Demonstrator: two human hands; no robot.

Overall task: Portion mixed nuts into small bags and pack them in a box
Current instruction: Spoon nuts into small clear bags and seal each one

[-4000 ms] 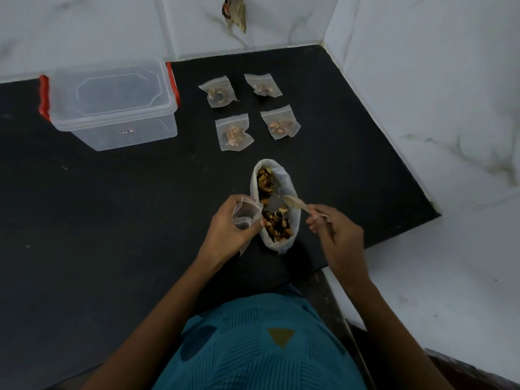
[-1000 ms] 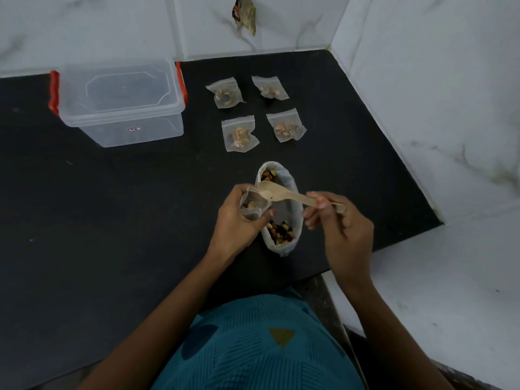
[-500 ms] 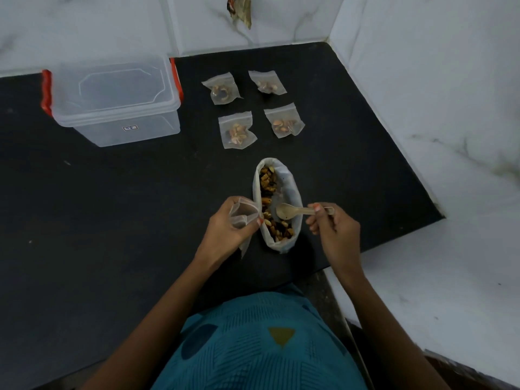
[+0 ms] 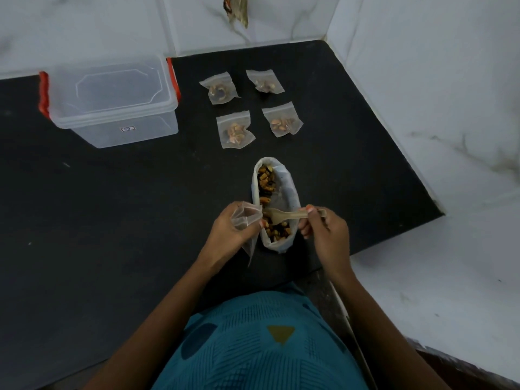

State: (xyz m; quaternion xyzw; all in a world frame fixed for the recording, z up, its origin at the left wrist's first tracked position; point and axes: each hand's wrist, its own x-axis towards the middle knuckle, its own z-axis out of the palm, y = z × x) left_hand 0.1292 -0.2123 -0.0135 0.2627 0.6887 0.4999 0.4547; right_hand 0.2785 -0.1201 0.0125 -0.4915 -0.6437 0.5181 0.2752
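1. Beige spoon point(image 4: 284, 214), pinched in our right hand point(image 4: 326, 232), lies over the nut pouch point(image 4: 282, 187) near the bench's point(image 4: 112, 206) front edge.
2. Our left hand point(image 4: 229, 230) grips a small bag point(image 4: 244, 218) just beside it.
3. Our clear box point(image 4: 112, 102) stands back-left.

Two hands are working here. One open bag point(image 4: 244, 218) sits in the left hand point(image 4: 228, 235), and one spoon point(image 4: 284, 214) is pinched in the right hand point(image 4: 326, 232). One big bag point(image 4: 285, 184) of nuts lies between the grips. Four filled bags point(image 4: 235, 130) lie beyond them. One lidded box point(image 4: 126, 130) stands far off, beyond and left of the left grip.
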